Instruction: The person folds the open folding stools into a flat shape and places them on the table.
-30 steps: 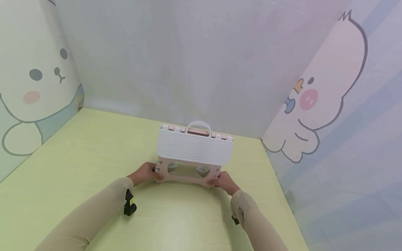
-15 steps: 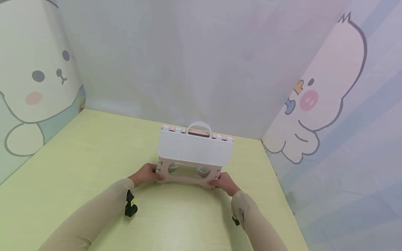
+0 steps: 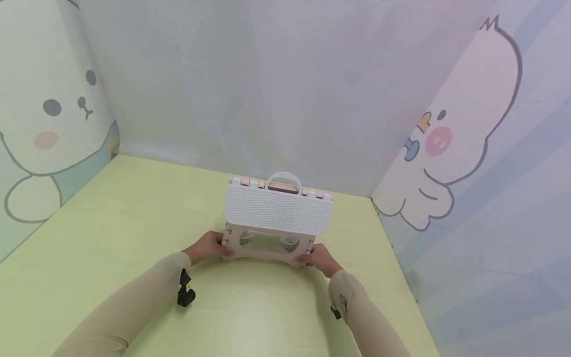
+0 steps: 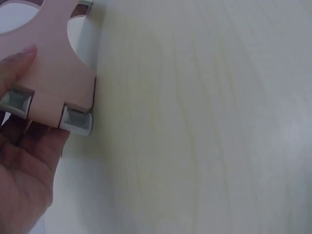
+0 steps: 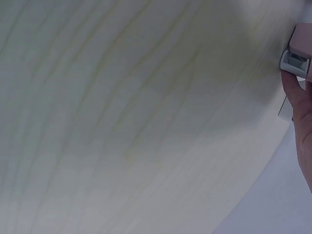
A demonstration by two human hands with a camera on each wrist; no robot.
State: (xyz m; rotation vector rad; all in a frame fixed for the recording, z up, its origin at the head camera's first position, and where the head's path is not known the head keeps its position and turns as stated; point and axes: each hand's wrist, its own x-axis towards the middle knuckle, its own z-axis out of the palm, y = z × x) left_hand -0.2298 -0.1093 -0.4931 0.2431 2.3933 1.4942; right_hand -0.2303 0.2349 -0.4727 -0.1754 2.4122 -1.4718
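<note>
A pink and white folding step stool (image 3: 276, 210) stands on the table in the head view, with a white carry handle along its far top edge. One half of its woven-textured white top faces me, above a pink leg panel (image 3: 263, 254) with cut-out holes. My left hand (image 3: 207, 248) grips the panel's left lower side; in the left wrist view its thumb (image 4: 19, 66) lies on the pink face and its fingers pass behind the hinged edge. The right hand (image 3: 322, 260) holds the right lower side the same way. Part of that hand is cut off in the right wrist view.
The pale yellow wood-grain table (image 3: 250, 312) runs back to a grey wall sheet (image 3: 250, 89). Side sheets with cartoon animals (image 3: 464, 144) border it left and right. A black wrist camera (image 3: 185, 290) hangs below the left sleeve.
</note>
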